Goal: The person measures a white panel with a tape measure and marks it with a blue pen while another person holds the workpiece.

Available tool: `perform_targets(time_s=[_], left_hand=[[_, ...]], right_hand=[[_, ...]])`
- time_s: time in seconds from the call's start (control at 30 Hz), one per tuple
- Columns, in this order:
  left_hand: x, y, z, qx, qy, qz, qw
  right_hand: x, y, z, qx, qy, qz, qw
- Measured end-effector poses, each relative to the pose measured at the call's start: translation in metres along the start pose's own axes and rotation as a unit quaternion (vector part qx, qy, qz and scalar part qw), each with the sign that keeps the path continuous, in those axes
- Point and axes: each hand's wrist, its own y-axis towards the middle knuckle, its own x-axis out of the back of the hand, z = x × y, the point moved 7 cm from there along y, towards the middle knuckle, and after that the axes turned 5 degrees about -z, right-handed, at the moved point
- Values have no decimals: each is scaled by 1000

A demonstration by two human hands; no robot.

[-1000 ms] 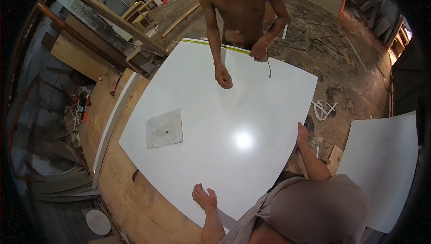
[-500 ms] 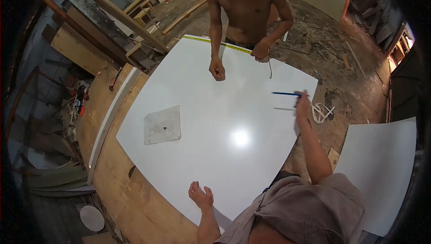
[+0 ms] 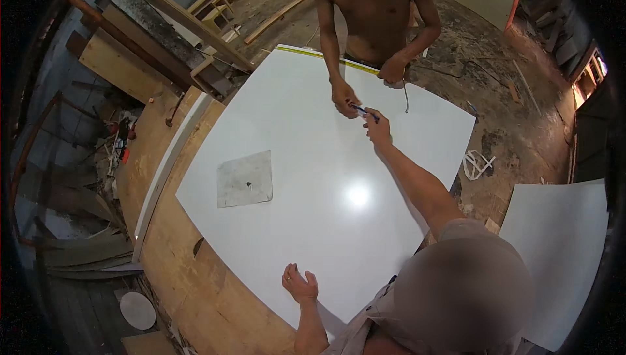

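We are now reaching our right hand (image 3: 377,128) across the white board (image 3: 313,211), pinching a blue pen (image 3: 360,111) at the co-worker's hand (image 3: 343,97). A second ago it was back at the board edge. Our left hand (image 3: 300,285) is resting spread.

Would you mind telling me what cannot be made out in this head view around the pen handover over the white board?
- Pen: too small to tell who grips it; the right hand and the co-worker's hand both meet it.
- Co-worker's other hand: what it holds is too small; a thin cord hangs below.
- Yellow strip on the white board: partly hidden by the co-worker.
- Left hand: open, empty.
- Grey square sheet: surface detail blurred.
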Motion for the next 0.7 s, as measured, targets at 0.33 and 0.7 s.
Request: perform_targets(time_s=[0.33, 0.7], left_hand=[[-4, 1, -2, 8, 2, 10, 1000], [0, 5, -9, 13, -7, 9, 1000]], right_hand=[[-13, -3, 6, 33, -7, 25, 999], [79, -185, 19, 261, -274, 253, 890]])
